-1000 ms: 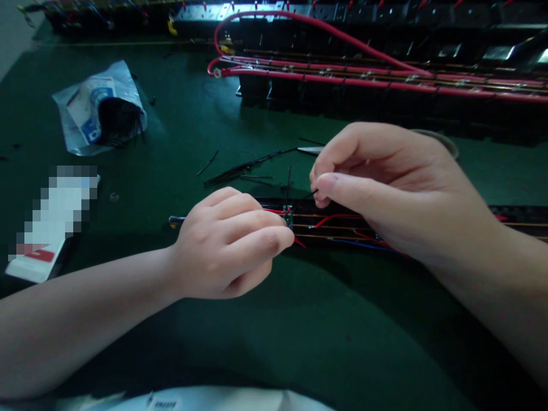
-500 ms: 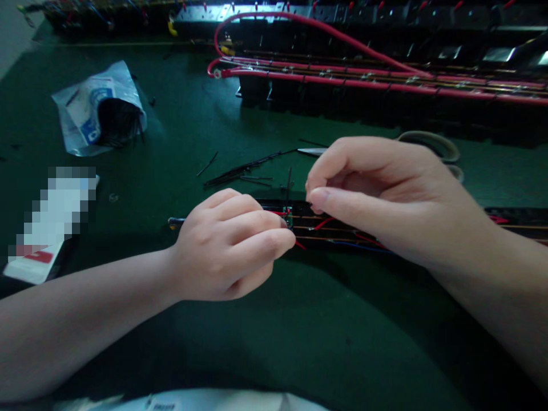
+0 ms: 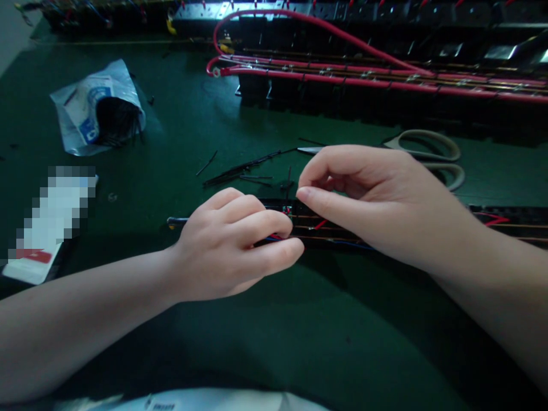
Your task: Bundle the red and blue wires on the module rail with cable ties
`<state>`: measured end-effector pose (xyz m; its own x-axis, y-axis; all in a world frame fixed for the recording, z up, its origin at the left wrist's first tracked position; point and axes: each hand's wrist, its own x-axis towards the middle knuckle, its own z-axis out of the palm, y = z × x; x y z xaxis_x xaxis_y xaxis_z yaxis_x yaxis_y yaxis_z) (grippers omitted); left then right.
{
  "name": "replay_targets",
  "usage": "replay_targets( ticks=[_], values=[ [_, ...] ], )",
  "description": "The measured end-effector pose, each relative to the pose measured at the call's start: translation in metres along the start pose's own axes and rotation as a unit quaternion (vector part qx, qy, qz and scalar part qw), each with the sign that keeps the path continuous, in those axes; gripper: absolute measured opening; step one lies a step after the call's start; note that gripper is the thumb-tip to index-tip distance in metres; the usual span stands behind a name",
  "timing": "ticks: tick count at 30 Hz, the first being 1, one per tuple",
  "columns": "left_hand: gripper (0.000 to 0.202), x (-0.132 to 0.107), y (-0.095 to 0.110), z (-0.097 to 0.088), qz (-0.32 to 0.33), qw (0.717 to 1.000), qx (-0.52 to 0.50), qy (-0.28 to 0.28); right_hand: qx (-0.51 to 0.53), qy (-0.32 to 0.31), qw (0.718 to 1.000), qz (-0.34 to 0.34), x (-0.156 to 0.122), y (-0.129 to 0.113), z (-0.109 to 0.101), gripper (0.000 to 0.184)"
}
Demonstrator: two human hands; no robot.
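Observation:
A long black strip (image 3: 338,233) with copper rods, red and blue wires and a small green circuit board (image 3: 287,212) lies across the green table. My left hand (image 3: 235,242) is bent over the strip's left part, fingers curled round it and its thumb mostly hidden. A thin black cable tie (image 3: 289,181) sticks up beside the board. Just right of that tie, my right hand (image 3: 363,200) pinches thumb against forefinger; anything between the tips is too small to make out. Behind it lie scissors (image 3: 445,145), partly covered by the hand.
Loose black cable ties (image 3: 244,169) lie beyond my left hand. An open plastic bag (image 3: 77,114) of black ties sits at the left, above a partly blurred white-and-red object (image 3: 32,271). Along the back run long black assemblies with a thick red cable (image 3: 342,37).
My right hand has shifted slightly left and its thumb and forefinger have closed together. My left forefinger has spread from the finger beside it. More of the scissors shows.

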<state>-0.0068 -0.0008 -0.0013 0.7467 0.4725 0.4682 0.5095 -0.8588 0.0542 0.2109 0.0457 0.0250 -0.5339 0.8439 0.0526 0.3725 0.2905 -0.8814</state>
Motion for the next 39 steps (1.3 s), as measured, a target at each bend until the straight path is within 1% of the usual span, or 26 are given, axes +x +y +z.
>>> replay_targets(
  ticks=[5, 10, 17, 19, 23, 25, 28, 30, 34, 39],
  values=[
    [0.01, -0.0007, -0.0019, 0.0017, 0.015, 1.0, -0.009, 0.0, -0.014, 0.015, 1.0, 0.008, 0.0003, 0.0009, 0.0005, 0.013],
    [0.018, -0.0027, -0.0021, 0.005, 0.023, 1.0, 0.021, 0.005, -0.036, 0.021, 0.999, 0.011, -0.0003, 0.0003, 0.001, 0.014],
    [0.02, -0.0001, -0.0001, 0.0025, 0.053, 0.996, 0.068, -0.018, -0.034, 0.005, 0.999, 0.013, -0.0005, 0.0002, 0.0006, 0.015],
    [0.018, 0.0011, 0.0013, 0.0025, 0.055, 0.996, 0.068, -0.008, -0.032, 0.002, 0.999, 0.006, 0.0, 0.0001, 0.0002, 0.015],
    [0.013, 0.0031, 0.0033, 0.0043, 0.027, 0.998, 0.045, 0.029, -0.03, -0.016, 0.999, -0.006, 0.001, -0.0007, -0.0004, 0.015],
    [0.013, 0.0035, 0.0023, 0.0049, 0.033, 0.998, 0.039, 0.035, -0.03, -0.021, 0.999, -0.008, 0.0012, -0.0007, -0.0006, 0.016],
    [0.014, 0.003, -0.0012, 0.0046, 0.064, 0.996, 0.055, 0.02, -0.029, -0.021, 0.999, -0.014, 0.0013, 0.0001, -0.0007, 0.017],
    [0.014, 0.0024, -0.0032, 0.0041, 0.074, 0.995, 0.066, 0.009, -0.033, -0.022, 0.999, -0.019, 0.0011, 0.0008, -0.0008, 0.017],
    [0.014, 0.0019, -0.0035, 0.0032, 0.07, 0.995, 0.065, 0.001, -0.04, -0.023, 0.999, -0.027, 0.001, 0.0015, -0.0012, 0.016],
    [0.013, 0.0025, -0.0021, 0.0023, 0.057, 0.997, 0.056, -0.002, -0.035, -0.026, 0.999, -0.017, 0.0014, 0.0001, -0.0016, 0.016]
  ],
)
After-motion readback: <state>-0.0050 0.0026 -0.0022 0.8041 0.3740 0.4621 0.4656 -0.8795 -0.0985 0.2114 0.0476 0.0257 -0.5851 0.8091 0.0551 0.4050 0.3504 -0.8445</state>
